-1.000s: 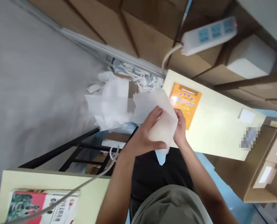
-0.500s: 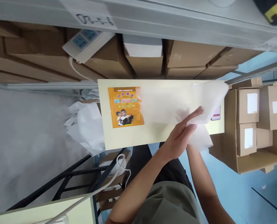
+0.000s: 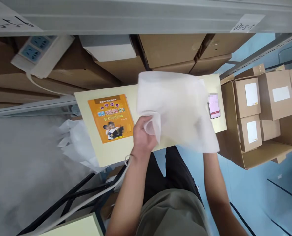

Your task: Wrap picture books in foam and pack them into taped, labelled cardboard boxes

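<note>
My left hand [image 3: 143,135] is closed on the left edge of a thin white foam sheet [image 3: 177,108], which I hold spread above a pale yellow table [image 3: 106,154]. The sheet hides my right hand; only its forearm [image 3: 213,183] shows below it. An orange book [image 3: 111,117] lies flat on the table to the left of my left hand. A phone [image 3: 214,105] with a lit screen lies on the table's right end, just past the sheet.
Brown cardboard boxes [image 3: 170,49] fill the shelf behind the table, and a white power strip [image 3: 41,54] rests on them at the left. An open carton [image 3: 259,114] of small labelled boxes stands on the blue floor at the right. Crumpled white sheets [image 3: 77,144] lie left of the table.
The view has swung to the right, from the pile of white sheets to the table. The sheet, bunched between both hands a second ago, now hangs spread out over the table.
</note>
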Demonstrator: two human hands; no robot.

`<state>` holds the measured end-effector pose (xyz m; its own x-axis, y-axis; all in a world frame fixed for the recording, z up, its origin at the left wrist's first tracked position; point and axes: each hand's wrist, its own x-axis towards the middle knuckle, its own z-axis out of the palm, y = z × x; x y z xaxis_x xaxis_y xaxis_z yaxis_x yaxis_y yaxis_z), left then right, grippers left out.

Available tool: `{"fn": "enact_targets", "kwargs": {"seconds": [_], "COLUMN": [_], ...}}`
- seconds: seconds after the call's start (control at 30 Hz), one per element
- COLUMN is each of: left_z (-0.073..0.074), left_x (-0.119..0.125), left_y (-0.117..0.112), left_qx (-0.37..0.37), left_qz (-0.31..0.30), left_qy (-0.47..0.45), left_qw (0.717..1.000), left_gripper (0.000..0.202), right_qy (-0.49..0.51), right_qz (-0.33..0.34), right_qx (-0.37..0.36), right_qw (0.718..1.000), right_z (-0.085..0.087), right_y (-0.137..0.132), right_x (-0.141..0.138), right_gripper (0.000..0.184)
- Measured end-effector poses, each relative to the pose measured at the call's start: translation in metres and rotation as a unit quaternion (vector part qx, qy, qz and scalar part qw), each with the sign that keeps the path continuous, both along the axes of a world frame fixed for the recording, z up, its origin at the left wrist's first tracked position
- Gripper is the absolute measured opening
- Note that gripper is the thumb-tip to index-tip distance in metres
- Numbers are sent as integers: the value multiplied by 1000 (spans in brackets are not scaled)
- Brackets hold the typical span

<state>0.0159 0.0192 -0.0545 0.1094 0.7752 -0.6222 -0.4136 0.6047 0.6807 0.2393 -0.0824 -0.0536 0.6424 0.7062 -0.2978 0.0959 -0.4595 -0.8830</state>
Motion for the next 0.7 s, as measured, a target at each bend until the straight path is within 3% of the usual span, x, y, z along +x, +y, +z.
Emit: {"fn": "enact_targets", "kwargs": {"seconds": [0.03, 0.1, 0.2, 0.3, 0.37, 0.43, 0.5, 0.6, 0.7], "left_z": [-16, -48, -89, -116, -126, -132, -131, -120, -103], "left_x": [-9, -23, -32, -31, -30, -29, -31, -35, -35], "left_y": [1, -1, -13, -28, -35, -41, -46, -51, -56], "left_qx": [-6, -13, -27, -19, 7, 38, 85, 218, 361], "left_qz": [30, 71, 48, 0, -26, -40, -44, -59, -142], "left_qy": [18, 65, 179, 293, 345, 389, 433, 488, 468], "left_qw": [999, 995, 982, 956, 938, 920, 896, 843, 794], "left_gripper": [20, 18, 21, 28, 35, 41, 47, 53, 46], "right_qy": [-8, -114, -267, -372, -433, -456, -410, -236, -152], "right_qz": [-16, -56, -15, 38, 49, 52, 78, 195, 249], "right_qx": [-13, -37, -86, -157, -160, -127, -94, -91, -99], "right_qw": [1000, 991, 960, 914, 886, 880, 904, 948, 951], "right_z": [-4, -13, -27, -40, -47, -54, -63, -81, -101], "right_y": [5, 17, 33, 46, 52, 53, 50, 39, 34], "right_x": [15, 47, 94, 122, 124, 107, 72, 4, -51], "right_gripper": [65, 70, 65, 51, 42, 39, 41, 41, 35]}}
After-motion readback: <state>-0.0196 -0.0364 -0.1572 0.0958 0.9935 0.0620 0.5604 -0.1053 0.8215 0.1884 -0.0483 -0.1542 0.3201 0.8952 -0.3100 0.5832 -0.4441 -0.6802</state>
